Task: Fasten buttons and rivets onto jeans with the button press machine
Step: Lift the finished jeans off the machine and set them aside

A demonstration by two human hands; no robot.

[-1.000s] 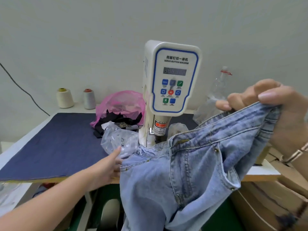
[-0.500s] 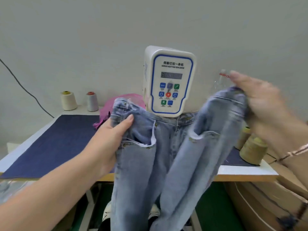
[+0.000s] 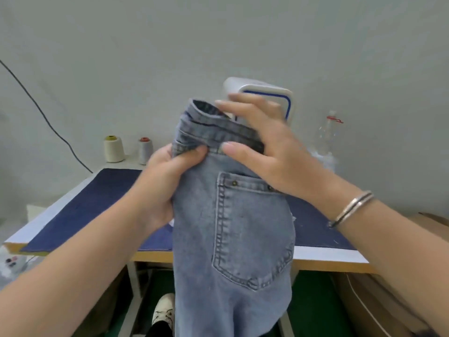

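Note:
Light blue jeans [image 3: 233, 239] hang folded lengthwise in front of me, back pocket facing me, with brass rivets at the pocket's top corners. My left hand [image 3: 165, 188] grips the folded waistband edge on the left. My right hand [image 3: 264, 144] pinches the waistband from the right, fingers spread over its top. The white button press machine [image 3: 277, 96] stands behind the jeans; only its top corner shows.
The table [image 3: 97, 205] carries a dark blue cloth. Two thread cones [image 3: 113, 149] stand at the back left beside a black cable. A clear plastic bottle [image 3: 328, 139] stands at the back right. Cardboard boxes [image 3: 393, 300] sit low right. My shoe shows under the table.
The jeans were lifted off the machine and folded together; both hands came to meet at the waistband, and the back pocket faces me now.

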